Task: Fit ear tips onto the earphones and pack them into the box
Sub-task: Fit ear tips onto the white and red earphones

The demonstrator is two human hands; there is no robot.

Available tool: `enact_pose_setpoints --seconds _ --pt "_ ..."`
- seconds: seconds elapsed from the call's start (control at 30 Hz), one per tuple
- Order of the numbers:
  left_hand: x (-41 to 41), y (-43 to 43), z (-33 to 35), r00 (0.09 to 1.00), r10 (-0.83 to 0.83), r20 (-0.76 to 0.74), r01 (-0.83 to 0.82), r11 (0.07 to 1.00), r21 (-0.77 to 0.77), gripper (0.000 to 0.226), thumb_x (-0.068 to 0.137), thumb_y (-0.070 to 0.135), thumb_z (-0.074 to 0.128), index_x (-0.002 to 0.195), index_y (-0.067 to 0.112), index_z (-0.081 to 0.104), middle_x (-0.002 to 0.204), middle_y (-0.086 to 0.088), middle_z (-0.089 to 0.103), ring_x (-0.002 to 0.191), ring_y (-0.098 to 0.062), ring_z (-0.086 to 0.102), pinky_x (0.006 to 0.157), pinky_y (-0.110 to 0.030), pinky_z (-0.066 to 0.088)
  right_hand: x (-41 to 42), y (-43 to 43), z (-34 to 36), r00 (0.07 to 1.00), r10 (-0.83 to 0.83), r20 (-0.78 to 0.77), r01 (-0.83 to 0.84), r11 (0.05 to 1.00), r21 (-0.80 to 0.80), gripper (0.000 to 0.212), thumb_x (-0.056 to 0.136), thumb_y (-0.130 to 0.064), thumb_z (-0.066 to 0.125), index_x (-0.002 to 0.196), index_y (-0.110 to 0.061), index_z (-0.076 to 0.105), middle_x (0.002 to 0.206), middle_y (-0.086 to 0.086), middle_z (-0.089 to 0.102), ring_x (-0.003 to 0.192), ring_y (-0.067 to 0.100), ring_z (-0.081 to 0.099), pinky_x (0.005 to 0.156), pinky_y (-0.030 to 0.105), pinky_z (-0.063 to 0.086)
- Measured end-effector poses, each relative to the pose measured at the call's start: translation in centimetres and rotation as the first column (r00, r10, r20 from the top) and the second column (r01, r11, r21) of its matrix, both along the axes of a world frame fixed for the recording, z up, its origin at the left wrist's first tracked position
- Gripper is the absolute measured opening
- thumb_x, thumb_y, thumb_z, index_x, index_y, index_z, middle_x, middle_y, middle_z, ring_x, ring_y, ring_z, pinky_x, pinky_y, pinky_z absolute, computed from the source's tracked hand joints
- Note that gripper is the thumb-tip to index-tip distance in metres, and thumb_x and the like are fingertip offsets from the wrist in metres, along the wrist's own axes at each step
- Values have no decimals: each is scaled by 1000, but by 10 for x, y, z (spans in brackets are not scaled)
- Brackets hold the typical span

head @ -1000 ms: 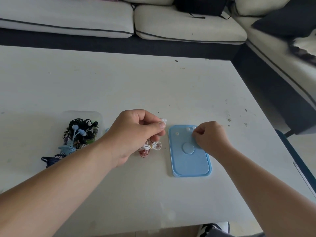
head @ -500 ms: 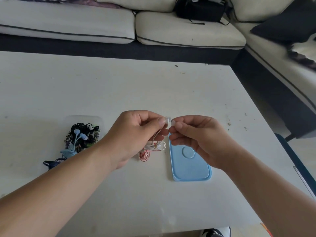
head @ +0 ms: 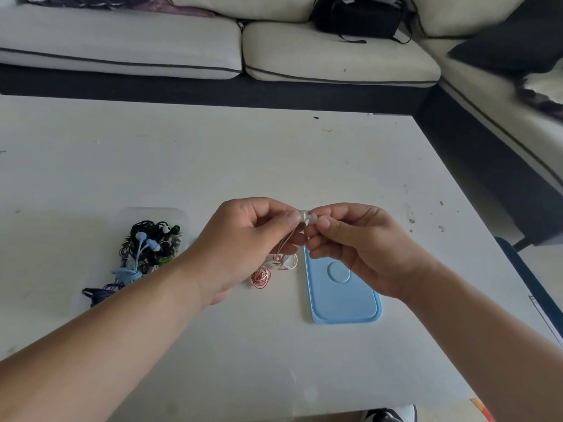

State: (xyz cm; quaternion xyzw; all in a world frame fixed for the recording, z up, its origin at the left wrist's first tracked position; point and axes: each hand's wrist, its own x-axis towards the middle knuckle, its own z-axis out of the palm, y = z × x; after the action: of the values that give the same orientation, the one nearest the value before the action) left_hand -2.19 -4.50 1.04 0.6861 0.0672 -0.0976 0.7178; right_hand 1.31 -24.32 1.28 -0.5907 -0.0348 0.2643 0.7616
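Since the whole thing comes down to lining up two tiny parts, here's how they sit: the left hand (head: 243, 239) pinches a white earbud (head: 302, 215) between thumb and forefinger, and the right hand (head: 359, 248) pinches a small clear ear tip (head: 311, 222) the same way, just to the right of it. The two pieces touch right between the thumbs, above the table (head: 274, 153). The bud's long axis looks to run roughly left to right, with the open end facing the right hand, so I'd guess the push has to go straight along that line, right hand toward left. Can't tell if the tip is actually seated yet or only butted up against it, it's too small. The bud's cable (head: 281, 263) hangs down from the left-hand pinch to a loose white coil on the table, next to the top left corner of the blue lid (head: 344, 296). The clear box (head: 152, 212) with its tangle of other earphones (head: 149, 242) sits well off to the left, nearer the left hand, so packing probably falls to that side.
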Motion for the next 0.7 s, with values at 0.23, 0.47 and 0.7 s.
enact_pose_setpoints --seconds 0.23,0.47,0.7 --pt "-1 -1 1 999 -35 22 35 999 6 13 98 18 68 99 13 80 89 -4 80 78 -13 76 68 -24 57 0 -1 -2 1000 8 -13 -7 1000 30 19 83 -8 65 97 2 75 84 19 73 70 23 72 68 29 61" --pt "-1 2 1 995 -74 63 68 994 90 13 97 18 69 93 19 81 84 -2 80 76 -16 72 71 -35 59 0 -1 -2 999 34 -29 -34 999 -13 23 84 -9 66 99 5 74 87 20 72 72 21 72 68 29 61" --pt "-2 4 3 990 -126 69 118 987 107 13 98 14 68 93 14 79 77 -1 77 66 -16 70 57 -25 53 1 -4 4 995 57 -87 -61 997 -46 17 82 -6 68 96 2 75 85 19 74 71 22 74 66 28 62"
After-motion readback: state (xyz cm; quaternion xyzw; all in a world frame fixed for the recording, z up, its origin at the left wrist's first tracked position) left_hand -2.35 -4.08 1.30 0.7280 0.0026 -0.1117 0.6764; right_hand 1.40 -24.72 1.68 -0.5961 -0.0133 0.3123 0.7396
